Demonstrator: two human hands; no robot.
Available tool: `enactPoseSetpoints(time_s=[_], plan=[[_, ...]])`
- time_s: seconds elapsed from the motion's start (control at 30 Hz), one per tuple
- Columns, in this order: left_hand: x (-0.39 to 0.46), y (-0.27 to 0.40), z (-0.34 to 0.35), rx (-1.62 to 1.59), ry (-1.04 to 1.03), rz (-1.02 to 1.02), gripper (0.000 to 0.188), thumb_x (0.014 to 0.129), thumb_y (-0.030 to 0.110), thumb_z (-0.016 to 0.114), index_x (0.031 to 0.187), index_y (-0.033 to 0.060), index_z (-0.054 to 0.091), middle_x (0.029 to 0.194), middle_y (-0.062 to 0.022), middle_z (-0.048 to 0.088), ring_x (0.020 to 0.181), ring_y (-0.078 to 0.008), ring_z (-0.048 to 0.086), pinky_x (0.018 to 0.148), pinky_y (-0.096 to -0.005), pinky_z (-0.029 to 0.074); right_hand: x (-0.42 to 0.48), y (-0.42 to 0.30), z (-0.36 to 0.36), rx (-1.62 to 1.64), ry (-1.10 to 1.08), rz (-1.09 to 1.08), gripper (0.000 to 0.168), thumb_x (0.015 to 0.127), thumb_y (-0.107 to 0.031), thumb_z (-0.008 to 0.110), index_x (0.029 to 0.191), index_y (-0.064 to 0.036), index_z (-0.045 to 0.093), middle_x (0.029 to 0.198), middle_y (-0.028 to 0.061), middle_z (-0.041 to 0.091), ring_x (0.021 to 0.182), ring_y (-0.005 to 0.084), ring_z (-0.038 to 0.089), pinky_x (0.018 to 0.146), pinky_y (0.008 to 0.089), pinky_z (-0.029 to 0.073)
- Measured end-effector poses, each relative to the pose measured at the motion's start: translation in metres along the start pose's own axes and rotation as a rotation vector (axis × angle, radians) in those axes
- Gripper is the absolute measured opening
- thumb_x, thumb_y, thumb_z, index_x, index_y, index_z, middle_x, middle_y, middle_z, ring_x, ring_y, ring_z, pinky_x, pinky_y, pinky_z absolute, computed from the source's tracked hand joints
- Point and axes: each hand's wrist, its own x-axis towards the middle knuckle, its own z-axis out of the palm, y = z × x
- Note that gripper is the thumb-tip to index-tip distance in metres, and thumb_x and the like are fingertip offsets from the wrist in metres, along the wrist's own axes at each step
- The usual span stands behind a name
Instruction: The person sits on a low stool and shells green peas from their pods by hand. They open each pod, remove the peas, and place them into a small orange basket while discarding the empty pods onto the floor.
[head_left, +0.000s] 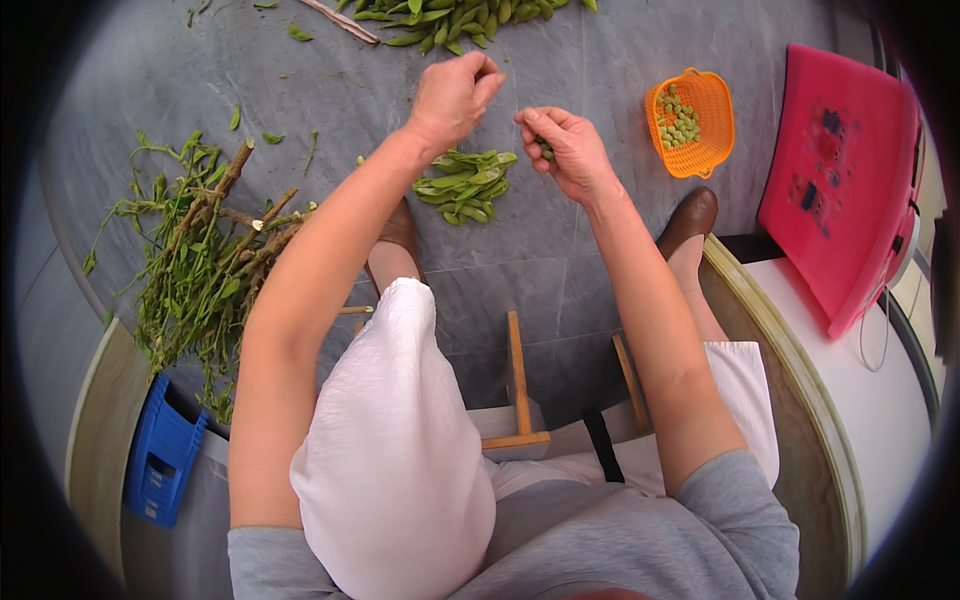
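Observation:
My left hand (455, 97) is raised above the grey tiled floor (555, 292), thumb and fingers pinched together, with nothing visible between them. To its right, my right hand (566, 150) has several green beans (545, 148) in its curled fingers, and its thumb and index finger are pinched together. The two hands are apart. Between my feet lies a small pile of flattened green pods (465, 186). A larger pile of plump green pods (457, 21) is at the top edge. Shelled beans (679, 124) lie in an orange plastic basket (718, 120) on the right.
Leafy stalks with thick woody stems (202, 255) are heaped at the left. A pink plastic stool or panel with printed figures (832, 172) stands at the far right. A blue plastic dustpan-like piece (161, 457) is at the lower left. Loose leaves (298, 33) lie about.

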Motion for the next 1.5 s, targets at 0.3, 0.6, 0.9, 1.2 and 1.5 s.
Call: enactPoseSetpoints(time_s=[0.3,0.6,0.9,1.2,1.5], plan=[[-0.05,0.02,-0.003,-0.163,0.044,0.019,0.015,0.08,0.005,0.063,0.095,0.0015,0.062,0.078,-0.0069,0.065,0.065,-0.0136,0.063,0.058,-0.0242,0.05,-0.002,0.001,0.009,0.085,-0.049,0.008,0.017,0.086,-0.017,0.061,0.091,-0.001,0.061,0.075,0.0021,0.06,0.06,0.006,0.051,0.046,0.0187,0.038],[-0.056,0.019,-0.002,0.08,0.155,0.254,0.008,0.075,0.01,0.064,0.081,0.0083,0.06,0.075,-0.0054,0.058,0.064,-0.0252,0.059,0.055,-0.0321,0.048,-0.005,0.001,0.013,0.178,-0.065,0.024,0.011,0.084,-0.01,0.058,0.089,0.0,0.059,0.071,0.0024,0.057,0.056,0.0064,0.048,0.045,0.0192,0.038],[-0.056,0.032,-0.01,-0.535,-0.108,-0.277,0.011,0.079,0.01,0.065,0.085,0.001,0.064,0.075,-0.0056,0.064,0.064,-0.0152,0.064,0.057,-0.0249,0.05,-0.006,-0.003,0.014,0.051,-0.064,-0.063,0.008,0.079,-0.003,0.055,0.085,0.002,0.057,0.063,0.0014,0.053,0.05,0.0053,0.043,0.042,0.0198,0.034],[-0.053,0.019,-0.024,-1.096,-0.253,-0.591,0.019,0.082,0.01,0.064,0.092,-0.0065,0.062,0.076,-0.0093,0.063,0.061,-0.0117,0.061,0.061,-0.0224,0.051,-0.013,-0.015,0.012,-0.002,-0.131,-0.01,0.012,0.079,-0.007,0.058,0.087,0.002,0.06,0.063,-0.0004,0.052,0.051,0.0047,0.042,0.043,0.0201,0.033],[-0.05,0.021,-0.027,-0.838,-0.44,-0.514,0.016,0.083,0.011,0.063,0.088,-0.0039,0.062,0.068,-0.004,0.06,0.058,-0.009,0.056,0.057,-0.0207,0.045,-0.013,-0.027,0.009,-0.608,-0.175,-0.047,0.013,0.08,-0.016,0.061,0.082,-0.003,0.063,0.062,-0.002,0.053,0.052,0.0038,0.044,0.044,0.0188,0.033]])
